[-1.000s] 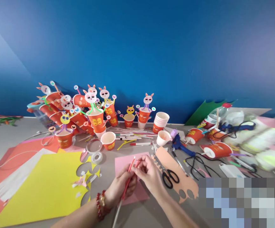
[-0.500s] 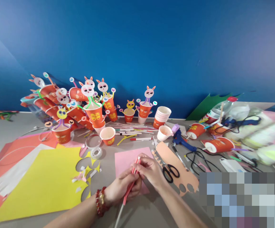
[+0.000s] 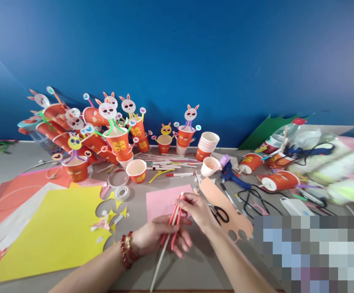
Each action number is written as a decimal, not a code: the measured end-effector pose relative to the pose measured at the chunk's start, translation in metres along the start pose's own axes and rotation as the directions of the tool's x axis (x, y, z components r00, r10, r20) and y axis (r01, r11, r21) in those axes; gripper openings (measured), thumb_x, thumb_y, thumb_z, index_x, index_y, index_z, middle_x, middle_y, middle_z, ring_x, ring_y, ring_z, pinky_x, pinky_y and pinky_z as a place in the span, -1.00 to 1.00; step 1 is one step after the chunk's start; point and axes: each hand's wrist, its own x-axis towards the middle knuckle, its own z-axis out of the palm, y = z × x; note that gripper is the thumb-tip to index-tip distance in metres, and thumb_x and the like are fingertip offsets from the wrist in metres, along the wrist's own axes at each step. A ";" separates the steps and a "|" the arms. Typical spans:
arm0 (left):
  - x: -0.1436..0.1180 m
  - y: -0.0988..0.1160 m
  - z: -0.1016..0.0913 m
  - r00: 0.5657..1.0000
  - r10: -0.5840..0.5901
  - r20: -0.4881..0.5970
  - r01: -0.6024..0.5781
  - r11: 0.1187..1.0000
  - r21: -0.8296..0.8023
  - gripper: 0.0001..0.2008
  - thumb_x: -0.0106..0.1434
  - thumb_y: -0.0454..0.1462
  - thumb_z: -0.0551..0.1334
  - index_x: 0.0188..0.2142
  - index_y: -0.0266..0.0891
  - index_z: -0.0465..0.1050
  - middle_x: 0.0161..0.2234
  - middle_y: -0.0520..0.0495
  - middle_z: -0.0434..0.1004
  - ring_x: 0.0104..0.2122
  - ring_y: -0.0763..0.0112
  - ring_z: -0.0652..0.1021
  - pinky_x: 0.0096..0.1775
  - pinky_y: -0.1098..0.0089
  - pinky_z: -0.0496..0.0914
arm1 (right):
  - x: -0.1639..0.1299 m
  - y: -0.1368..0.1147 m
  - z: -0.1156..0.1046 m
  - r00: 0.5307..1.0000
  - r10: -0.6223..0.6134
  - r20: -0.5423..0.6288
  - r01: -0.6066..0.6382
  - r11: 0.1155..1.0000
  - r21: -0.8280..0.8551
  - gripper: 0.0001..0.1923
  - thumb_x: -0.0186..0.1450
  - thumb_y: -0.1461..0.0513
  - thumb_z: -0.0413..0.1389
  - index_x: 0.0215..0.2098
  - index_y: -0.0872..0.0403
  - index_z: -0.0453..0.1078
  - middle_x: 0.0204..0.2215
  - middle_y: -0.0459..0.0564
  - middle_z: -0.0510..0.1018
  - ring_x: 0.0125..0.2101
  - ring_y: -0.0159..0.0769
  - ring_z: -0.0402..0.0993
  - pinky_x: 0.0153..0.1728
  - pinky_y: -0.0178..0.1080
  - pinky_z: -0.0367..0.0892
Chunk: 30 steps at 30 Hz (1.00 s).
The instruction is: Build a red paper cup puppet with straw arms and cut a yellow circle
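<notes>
Straws (image 3: 174, 219), red and white, are bunched above the grey surface (image 3: 195, 264) in front of a pink sheet (image 3: 160, 201). The left hand (image 3: 161, 236) is closed around their middle, while the right hand (image 3: 199, 209) pinches their upper ends. Scissors (image 3: 219, 213) lie just right of the hands on a peach paper strip (image 3: 225, 209); decorated paper cups (image 3: 118, 142) stand by the blue wall.

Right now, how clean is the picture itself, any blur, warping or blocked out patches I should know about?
Head view: the hands, left and right, and the straws are sharp; the plastic bags at the right edge smear into blur; a pixelated block masks the lower right corner; the table's back edge bows from wide-angle distortion; lighting is soft, with faint shadows under the paper cups.
</notes>
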 end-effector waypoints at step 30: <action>0.002 -0.003 0.011 0.959 0.157 -0.238 -0.133 0.985 0.113 -0.73 0.35 -0.10 0.19 -0.18 -0.30 0.44 -0.58 0.13 0.28 -0.78 0.67 0.22 -0.75 0.59 0.07 | -0.002 -0.006 0.006 0.980 -0.159 -0.123 0.158 0.987 -0.021 -0.61 0.28 -0.02 0.17 -0.45 0.12 0.57 -0.66 -0.14 0.33 -0.62 -0.43 0.21 -0.58 -0.35 0.14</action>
